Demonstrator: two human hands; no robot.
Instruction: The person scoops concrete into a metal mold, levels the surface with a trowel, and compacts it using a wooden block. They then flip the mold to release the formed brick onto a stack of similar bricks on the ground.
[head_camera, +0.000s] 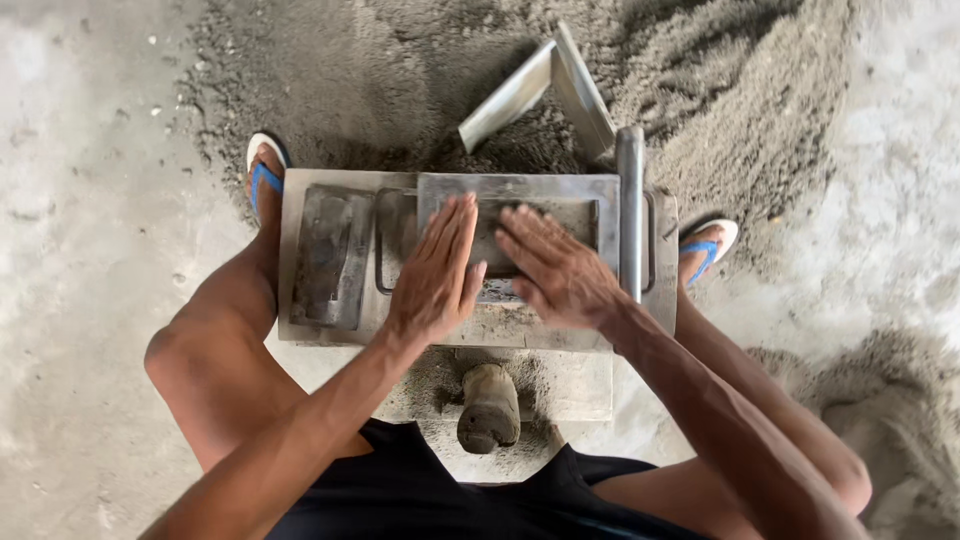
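Two flat hands, left hand and right hand, press on the metal mold, neither grip closed on anything. Grey, rigid and probably heavy, it sits on the bench, best held by its frame edges. Sand lies behind.

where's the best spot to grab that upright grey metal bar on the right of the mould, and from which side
Judging by its pose, the grey metal bar is best taken near its top end, which sticks out past the rectangular metal mould frame. Its round, slim shape suits a wrap-around grip. Coming from the right seems best, since the right hand lies flat just beside it and the sand pile side is open.
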